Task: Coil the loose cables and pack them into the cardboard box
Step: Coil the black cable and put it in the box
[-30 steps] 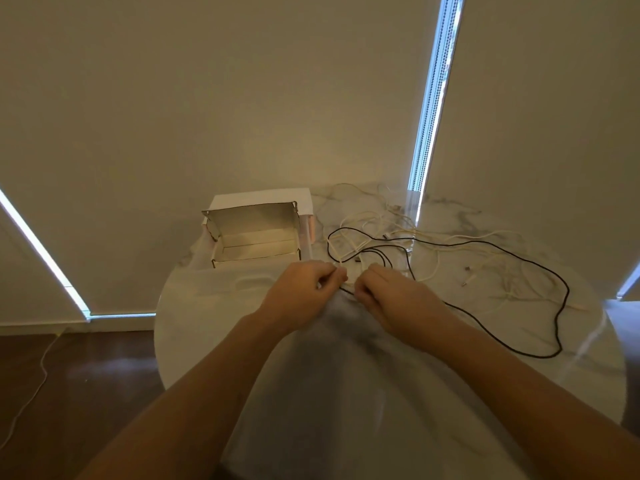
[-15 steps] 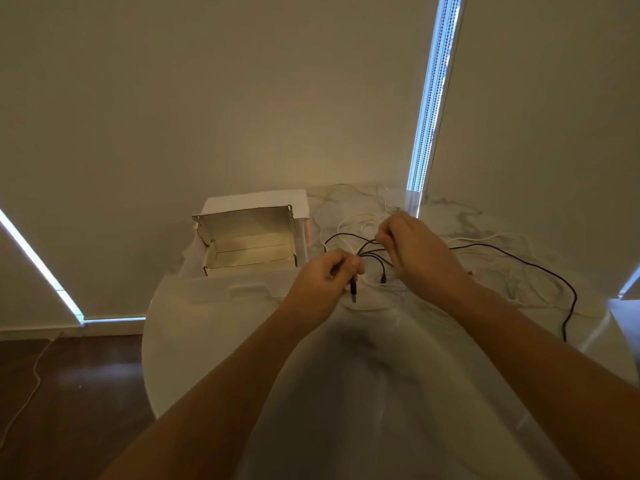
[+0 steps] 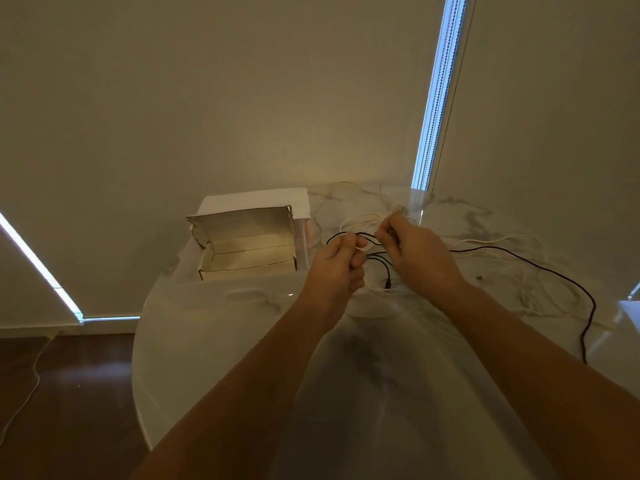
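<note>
The thin black cable trails across the round white marble table through the loose white cables; pulling more in could drag them into a tangle. My left hand grips the gathered black loops, fingers curled tight. My right hand pinches the next length just beside it. The open cardboard box sits left, near my hands.

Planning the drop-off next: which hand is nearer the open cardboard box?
Left. The left hand grips the black cable just right of the cardboard box; the right hand holds the same cable farther right, beyond the left hand.
</note>
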Demonstrator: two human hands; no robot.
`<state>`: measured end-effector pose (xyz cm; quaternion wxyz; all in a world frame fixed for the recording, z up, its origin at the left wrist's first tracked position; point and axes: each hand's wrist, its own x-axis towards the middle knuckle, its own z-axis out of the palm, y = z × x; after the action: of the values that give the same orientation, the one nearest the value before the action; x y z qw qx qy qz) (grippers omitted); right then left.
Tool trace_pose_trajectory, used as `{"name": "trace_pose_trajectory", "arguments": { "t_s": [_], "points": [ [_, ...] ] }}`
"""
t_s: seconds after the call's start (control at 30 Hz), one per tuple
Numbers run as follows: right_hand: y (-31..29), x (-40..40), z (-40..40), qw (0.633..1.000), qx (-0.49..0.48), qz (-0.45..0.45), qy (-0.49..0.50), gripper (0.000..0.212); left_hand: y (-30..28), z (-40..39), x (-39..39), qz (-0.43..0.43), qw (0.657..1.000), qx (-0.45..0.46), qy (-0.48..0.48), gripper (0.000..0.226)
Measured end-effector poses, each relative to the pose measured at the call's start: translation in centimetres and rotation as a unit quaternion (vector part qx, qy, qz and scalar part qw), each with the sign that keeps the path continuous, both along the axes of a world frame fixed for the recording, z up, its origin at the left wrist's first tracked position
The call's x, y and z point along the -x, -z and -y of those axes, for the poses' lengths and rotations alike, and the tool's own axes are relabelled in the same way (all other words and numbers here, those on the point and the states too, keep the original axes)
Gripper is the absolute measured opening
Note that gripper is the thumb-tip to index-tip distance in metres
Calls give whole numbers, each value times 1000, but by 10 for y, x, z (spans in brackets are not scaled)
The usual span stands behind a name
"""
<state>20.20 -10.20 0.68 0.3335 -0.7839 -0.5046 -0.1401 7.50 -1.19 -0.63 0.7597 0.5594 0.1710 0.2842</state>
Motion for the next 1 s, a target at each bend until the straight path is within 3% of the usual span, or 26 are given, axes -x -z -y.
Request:
{"name": "trace_pose_trajectory", "arguments": {
  "t_s": [0.13, 0.3, 0.43, 0.73, 1.0],
  "points": [
    [8, 1, -4, 1000, 7, -10, 8, 17, 1, -10, -11, 29, 995, 96, 4, 32],
    [17, 4, -5, 999, 33, 4, 7, 26, 4, -23, -19, 65, 988, 139, -7, 33],
    [14, 9, -3, 998, 43, 41, -8, 34, 1, -29, -18, 98, 986, 133, 1, 29],
    [-4, 40, 16, 997, 31, 63, -23, 19, -15, -39, -11, 164, 980, 107, -24, 34],
    [-20, 64, 30, 991, 53, 124, -20, 14, -12, -45, -7, 134, 988, 46, -62, 34]
  ]
}}
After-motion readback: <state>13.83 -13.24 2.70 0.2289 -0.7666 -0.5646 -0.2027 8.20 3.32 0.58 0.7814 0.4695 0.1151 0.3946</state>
